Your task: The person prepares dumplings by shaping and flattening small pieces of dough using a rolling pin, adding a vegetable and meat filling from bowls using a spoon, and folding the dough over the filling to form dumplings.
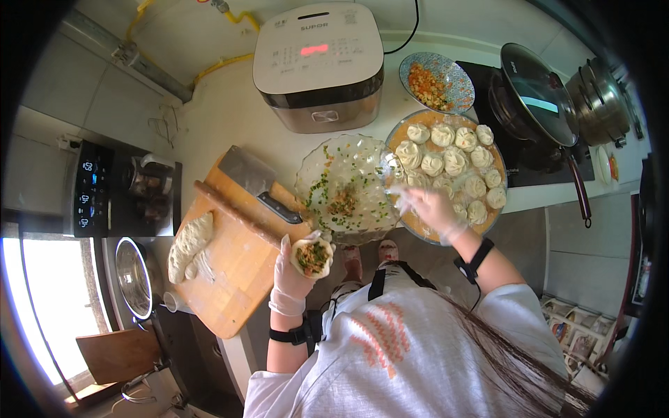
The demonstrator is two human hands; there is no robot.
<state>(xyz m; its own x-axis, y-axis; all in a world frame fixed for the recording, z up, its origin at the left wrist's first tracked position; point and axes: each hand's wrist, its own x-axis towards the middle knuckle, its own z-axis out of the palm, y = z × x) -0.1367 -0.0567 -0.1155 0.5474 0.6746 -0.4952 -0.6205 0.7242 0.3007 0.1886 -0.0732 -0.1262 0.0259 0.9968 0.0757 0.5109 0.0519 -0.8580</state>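
Note:
My left hand (290, 277), in a clear glove, holds a round dough wrapper (326, 267) spread open, with a mound of brown and green filling (311, 258) at its centre. My gloved right hand (426, 206) is blurred at the right rim of a scalloped glass bowl (360, 157); whether its fingers grip anything cannot be told. Chopped green bits and some filling cling inside that bowl. Below and beyond my right hand, several pleated buns (456, 161) sit on a round floured board (428, 232).
A wooden cutting board (230, 282) bears a cleaver (251, 172), a rolling pin (235, 212) and dough (191, 245). A Supor cooker (319, 62) stands behind. Diced filling lies in a patterned bowl (460, 78). A lidded pan (538, 99) rests on the hob, its handle (577, 188) jutting out.

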